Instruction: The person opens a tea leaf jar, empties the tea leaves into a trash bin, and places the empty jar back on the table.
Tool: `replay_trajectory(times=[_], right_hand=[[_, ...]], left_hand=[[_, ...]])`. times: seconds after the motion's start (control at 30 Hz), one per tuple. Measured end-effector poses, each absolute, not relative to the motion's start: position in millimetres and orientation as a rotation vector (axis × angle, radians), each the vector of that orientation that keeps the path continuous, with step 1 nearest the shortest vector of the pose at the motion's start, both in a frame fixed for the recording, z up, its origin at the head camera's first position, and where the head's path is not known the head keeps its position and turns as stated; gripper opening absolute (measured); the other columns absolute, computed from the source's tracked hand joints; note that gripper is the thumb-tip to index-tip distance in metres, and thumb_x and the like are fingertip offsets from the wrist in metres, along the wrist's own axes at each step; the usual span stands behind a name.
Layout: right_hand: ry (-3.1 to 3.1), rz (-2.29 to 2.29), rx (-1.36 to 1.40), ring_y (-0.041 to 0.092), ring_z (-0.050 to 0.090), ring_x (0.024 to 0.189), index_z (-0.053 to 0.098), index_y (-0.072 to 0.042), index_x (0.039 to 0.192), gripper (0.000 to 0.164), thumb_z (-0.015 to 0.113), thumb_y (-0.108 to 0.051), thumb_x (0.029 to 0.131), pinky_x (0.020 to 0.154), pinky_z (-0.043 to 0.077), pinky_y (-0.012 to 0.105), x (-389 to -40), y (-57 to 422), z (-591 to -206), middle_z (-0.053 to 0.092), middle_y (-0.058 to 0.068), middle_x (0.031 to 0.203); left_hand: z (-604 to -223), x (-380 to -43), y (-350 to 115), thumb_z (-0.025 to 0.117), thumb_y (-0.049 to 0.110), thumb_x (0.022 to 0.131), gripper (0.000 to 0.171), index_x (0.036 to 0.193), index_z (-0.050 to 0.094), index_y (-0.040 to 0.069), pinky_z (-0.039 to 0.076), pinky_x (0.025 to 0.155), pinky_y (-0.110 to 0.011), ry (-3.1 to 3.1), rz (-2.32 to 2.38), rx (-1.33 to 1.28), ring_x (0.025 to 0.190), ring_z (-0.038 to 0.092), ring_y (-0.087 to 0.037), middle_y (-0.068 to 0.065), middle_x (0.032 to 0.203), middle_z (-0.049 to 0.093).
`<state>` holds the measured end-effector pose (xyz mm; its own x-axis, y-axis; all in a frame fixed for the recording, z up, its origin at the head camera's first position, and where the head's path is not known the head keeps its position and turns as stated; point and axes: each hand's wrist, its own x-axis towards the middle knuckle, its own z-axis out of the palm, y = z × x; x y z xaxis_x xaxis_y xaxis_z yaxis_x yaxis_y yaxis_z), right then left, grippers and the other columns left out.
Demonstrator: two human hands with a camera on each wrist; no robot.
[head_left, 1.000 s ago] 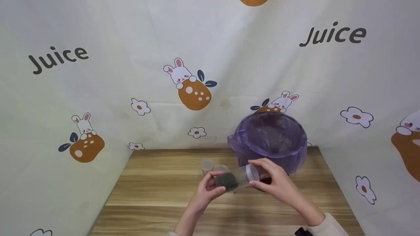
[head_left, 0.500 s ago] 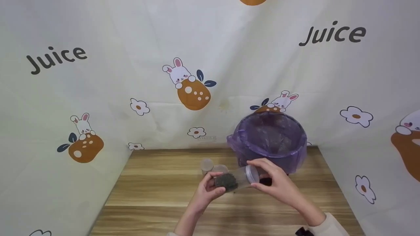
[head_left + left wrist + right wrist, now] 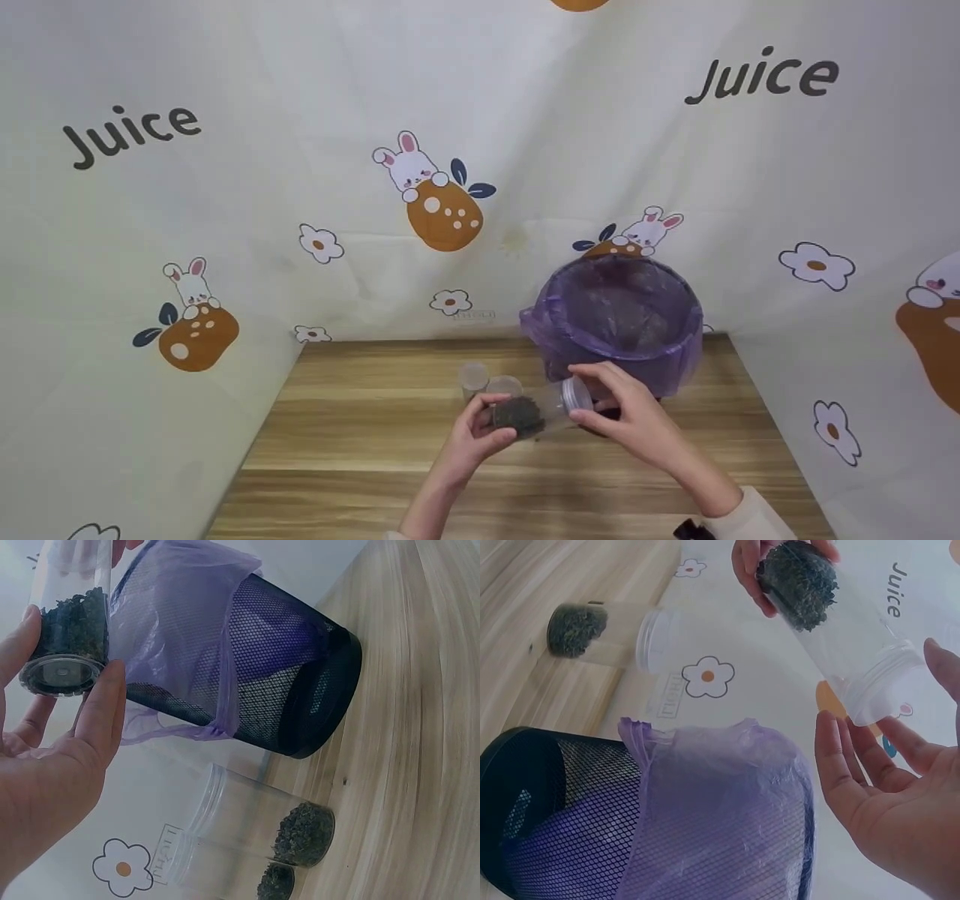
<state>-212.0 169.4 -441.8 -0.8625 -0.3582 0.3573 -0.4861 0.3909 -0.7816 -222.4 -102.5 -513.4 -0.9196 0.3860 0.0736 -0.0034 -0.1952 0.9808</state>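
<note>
In the head view a clear plastic jar [image 3: 553, 412] is held tilted above the table, its lidded end to the right. Dark green dried leaf bits [image 3: 73, 626] lie at its bottom end. My left hand [image 3: 472, 441] grips that bottom end between thumb and fingers. At the other end, my right hand [image 3: 634, 416] has its thumb and fingertips around the translucent screw lid [image 3: 883, 684]. The lid sits on the jar; whether it is loose cannot be told.
Two more lidded jars with dark leaf bits, a wider jar [image 3: 259, 817] and a narrower jar [image 3: 473, 378], stand on the wooden table [image 3: 360, 420]. Behind my right hand is a black mesh bin [image 3: 592, 787] lined with a purple bag [image 3: 547, 330]. A printed cloth [image 3: 360, 285] surrounds the table.
My right thumb and fingers have shifted slightly on the lid. The jar and my left hand stay almost in place.
</note>
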Motion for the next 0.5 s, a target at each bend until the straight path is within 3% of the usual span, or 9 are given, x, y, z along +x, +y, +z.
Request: replay_trajectory(times=[0.2, 0.5], right_hand=[[-2.507, 1.448, 0.780, 0.013, 0.064, 0.102, 0.060, -0.018, 0.131, 0.045, 0.075, -0.022, 0.089, 0.078, 0.060, 0.027, -212.5, 169.1, -441.6, 0.064, 0.002, 0.120], [-2.473, 1.444, 0.831, 0.012, 0.063, 0.103, 0.060, -0.020, 0.132, 0.049, 0.077, -0.017, 0.087, 0.080, 0.061, 0.028, -212.6, 169.8, -442.1, 0.064, 0.003, 0.125]], left_hand=[[-514.7, -223.3, -102.1, 0.071, 0.007, 0.090, 0.059, 0.138, 0.040, -0.008, 0.056, 0.092, -0.030, 1.804, 2.202, 0.444, 0.114, 0.064, -0.018, -0.018, 0.134, 0.060], [-515.8, -223.6, -102.2, 0.071, 0.006, 0.090, 0.059, 0.137, 0.039, -0.010, 0.056, 0.092, -0.030, 1.797, 2.204, 0.457, 0.114, 0.064, -0.018, -0.019, 0.135, 0.060]])
